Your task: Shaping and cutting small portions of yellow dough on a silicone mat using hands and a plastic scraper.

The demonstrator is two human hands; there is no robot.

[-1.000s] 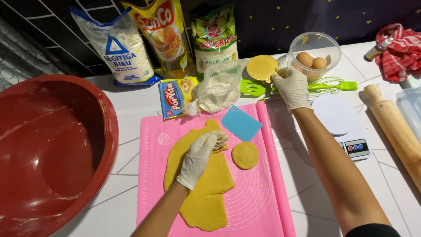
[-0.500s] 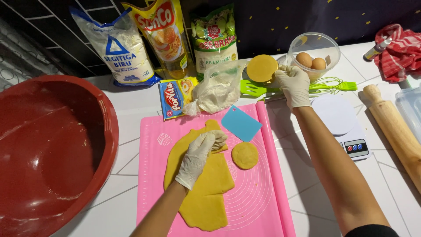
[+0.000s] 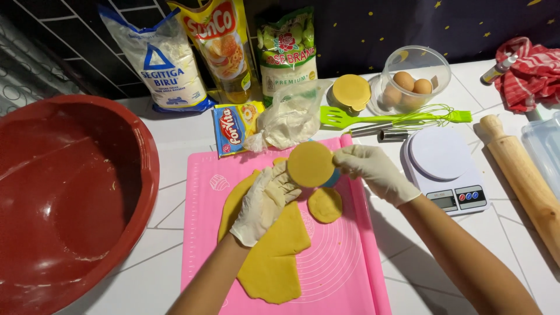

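Observation:
My right hand [image 3: 373,170], in a white glove, pinches a round yellow dough disc [image 3: 310,164] by its right edge and holds it over the top of the pink silicone mat [image 3: 361,274]. In a matching glove, my left hand [image 3: 265,201] lies on the rolled-out yellow dough sheet [image 3: 274,256], and its fingertips touch the disc's left edge. A smaller dough disc [image 3: 325,205] lies on the mat just below. The held disc hides most of a blue scraper [image 3: 334,178].
A big red basin [image 3: 70,192] fills the left. At the back stand a flour bag [image 3: 166,64], an oil pouch [image 3: 221,49], a green bag [image 3: 287,52], a round dough-filled cutter [image 3: 350,92] and an egg bowl [image 3: 414,79]. A scale [image 3: 443,169] and rolling pin [image 3: 525,175] lie right.
My right hand has come back from the round cutter near the egg bowl to the mat, now carrying a dough disc. My left hand has shifted slightly up to meet it.

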